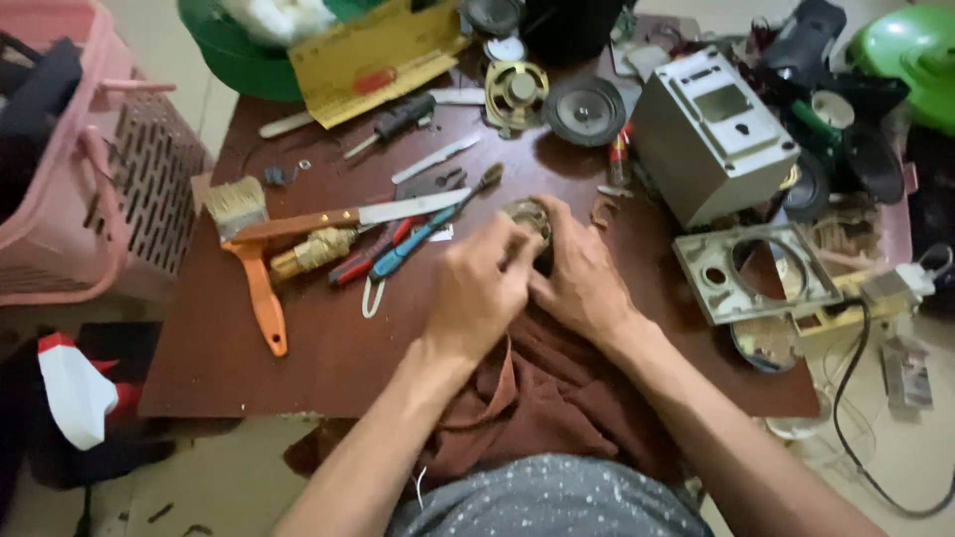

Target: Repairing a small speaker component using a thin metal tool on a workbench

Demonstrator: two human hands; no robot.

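Observation:
My left hand [480, 288] and my right hand [580, 273] meet at the middle of a dark brown table [328, 348], both closed around a small round metal part [525, 214], probably a little speaker; only its top edge shows between my fingers. A reddish brown cloth [542, 383] lies under my wrists and hangs over the near edge. Just left of my hands lie a blue-handled tool [423, 234], a red-handled tool [363, 261] and a knife [343, 219] with a wooden handle.
An orange-handled paintbrush [249, 259], a brass part [313, 249] and a black screwdriver [393, 124] lie at left. Behind are loose speakers [585, 109], a grey metal box [711, 134], a grey frame plate [756, 273] and a yellow board [373, 60]. A pink basket [70, 169] stands at left.

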